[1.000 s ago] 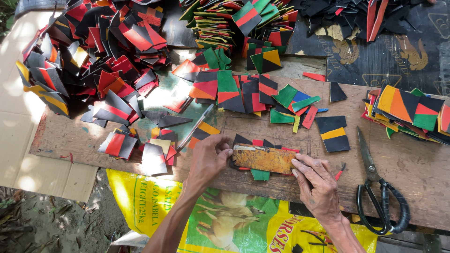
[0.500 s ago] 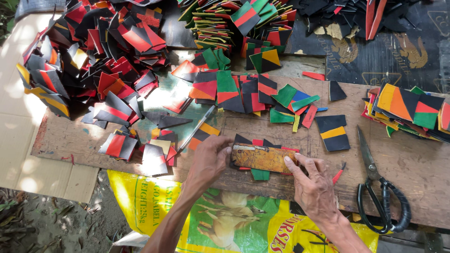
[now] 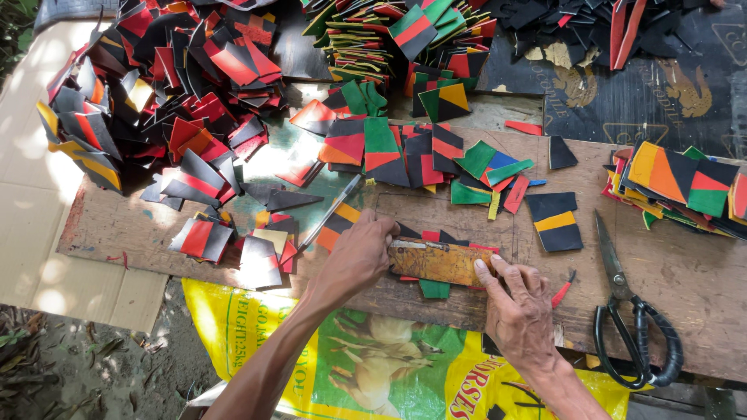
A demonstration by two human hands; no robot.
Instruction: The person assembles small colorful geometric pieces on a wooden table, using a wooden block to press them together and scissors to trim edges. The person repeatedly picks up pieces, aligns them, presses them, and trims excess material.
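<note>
Pressing down with both hands on a worn yellowish block (image 3: pixel 441 261) near the wooden board's (image 3: pixel 685 288) front edge, hiding most of the coloured pieces (image 3: pixel 433 288) beneath. Left hand (image 3: pixel 354 260) curling loosely over the block's left end, grip unclear; right hand (image 3: pixel 520 307) lying flat, fingers extended on its right end. Sitting just right, with bare board between: black scissors (image 3: pixel 634 327).

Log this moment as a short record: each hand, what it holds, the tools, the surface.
left hand: presses the left end of the flat brown block
right hand: fingertips on the block's right end
under block: red, green and black pieces stick out
scissors: lie shut, right of the right hand, untouched
surface: worn wooden board
around: heaps of coloured pieces
</note>
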